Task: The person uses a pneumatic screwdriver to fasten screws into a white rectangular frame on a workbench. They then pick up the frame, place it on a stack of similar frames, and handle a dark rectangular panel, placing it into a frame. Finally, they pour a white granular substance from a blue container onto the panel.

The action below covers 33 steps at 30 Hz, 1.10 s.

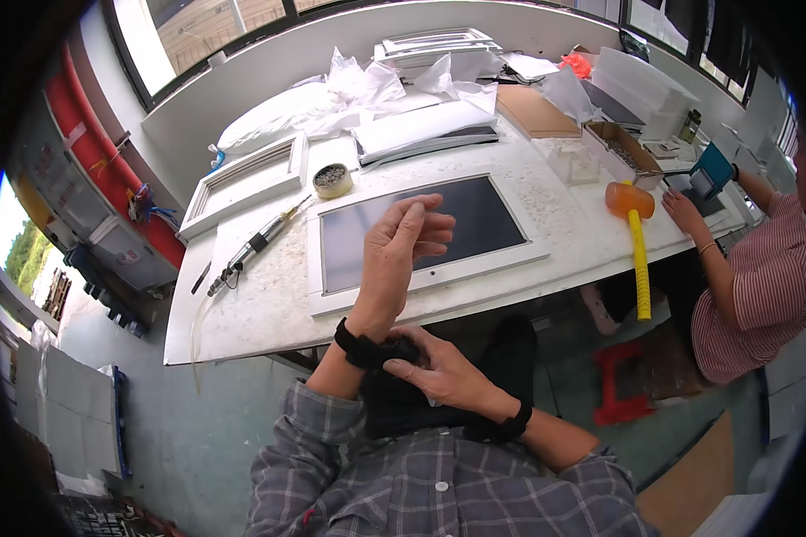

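My left hand (401,240) is raised over the near side of a white-framed panel with a dark screen (475,219). Its fingers are loosely bent and apart, with nothing in them. Below it, my right hand (443,369) reaches across to my left wrist. There its fingers close round a small black device on the black wrist strap (360,347); the fingers partly hide it. A second black strap (516,419) circles my right wrist. The panel lies flat on the white worktable (242,327).
Left of the panel lie a pneumatic screwdriver (258,242), a round tin of screws (332,180) and an empty white frame (246,183). A mallet (638,234) with an orange head and yellow handle overhangs the right edge. Beyond it, a co-worker in a striped shirt (752,300) handles a teal item.
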Tool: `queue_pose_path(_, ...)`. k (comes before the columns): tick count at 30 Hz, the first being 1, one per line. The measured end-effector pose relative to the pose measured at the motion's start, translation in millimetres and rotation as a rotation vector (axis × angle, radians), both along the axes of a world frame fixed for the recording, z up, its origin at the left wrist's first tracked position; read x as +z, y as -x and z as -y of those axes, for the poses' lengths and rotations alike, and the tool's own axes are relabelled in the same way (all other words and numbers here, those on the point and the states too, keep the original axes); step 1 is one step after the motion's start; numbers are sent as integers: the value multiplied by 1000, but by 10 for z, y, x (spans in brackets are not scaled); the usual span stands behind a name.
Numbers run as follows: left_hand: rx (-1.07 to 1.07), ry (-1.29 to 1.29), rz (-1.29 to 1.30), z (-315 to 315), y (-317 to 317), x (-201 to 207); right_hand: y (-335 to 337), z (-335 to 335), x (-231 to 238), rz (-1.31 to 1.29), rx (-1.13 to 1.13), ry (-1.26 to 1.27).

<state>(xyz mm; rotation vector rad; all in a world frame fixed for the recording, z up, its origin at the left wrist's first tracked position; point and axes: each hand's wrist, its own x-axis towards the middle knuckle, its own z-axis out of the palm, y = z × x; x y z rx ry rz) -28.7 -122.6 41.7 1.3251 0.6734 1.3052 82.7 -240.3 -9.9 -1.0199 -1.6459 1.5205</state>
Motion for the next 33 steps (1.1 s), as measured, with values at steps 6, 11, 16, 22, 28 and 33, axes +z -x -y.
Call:
queue_pose_path(6,309,-635,-472,102,-7,26,148,-63,-251,-281,73,30)
queue_pose_path(11,276,-915,-641,267,30,158,157,-109,-297,-260,102,-175)
queue_pose_path(16,211,-560,-707,478,127,135,-113,-108,-302,-144,82,-324)
queue_pose_path(22,271,-743,-1012,461,60,-292,-876,-138,-386,-52,-39,-160)
queue_pose_path(28,302,-698,-1243,298,6,-657,-1352,-87,-453,-51,-148,-2)
queue_pose_path(33,339,-652,-1244,201,18,-783,-1453,-128,-596,-129,-206,18)
